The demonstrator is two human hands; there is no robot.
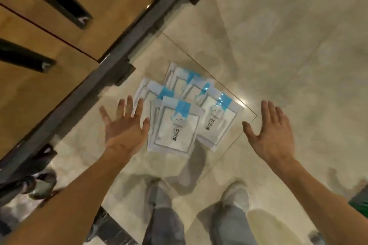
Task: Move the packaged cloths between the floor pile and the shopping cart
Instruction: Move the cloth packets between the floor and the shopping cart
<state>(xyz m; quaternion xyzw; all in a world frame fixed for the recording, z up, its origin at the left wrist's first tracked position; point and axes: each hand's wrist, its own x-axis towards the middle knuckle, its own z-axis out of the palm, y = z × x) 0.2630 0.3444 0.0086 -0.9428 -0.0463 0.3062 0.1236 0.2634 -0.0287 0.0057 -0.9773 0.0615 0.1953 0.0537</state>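
Several packaged cloths [177, 125], flat white packets with light blue tops, lie overlapping in a pile on the tiled floor in the middle of the head view. My left hand [125, 123] hovers open at the pile's left side, fingers spread, its fingertips close to the leftmost packets. To the right of the pile my right hand [272, 133] is open too, palm turned inward, clear of the packets. Neither hand holds anything. No shopping cart body is plainly visible.
A wooden cabinet [59, 45] with black slot handles and a dark base rail [111, 77] fills the left. My two shoes [235, 195] and grey trouser legs stand just below the pile. A dark wheeled object [37, 183] sits at lower left. Glossy beige floor tiles [278, 45] spread to the right.
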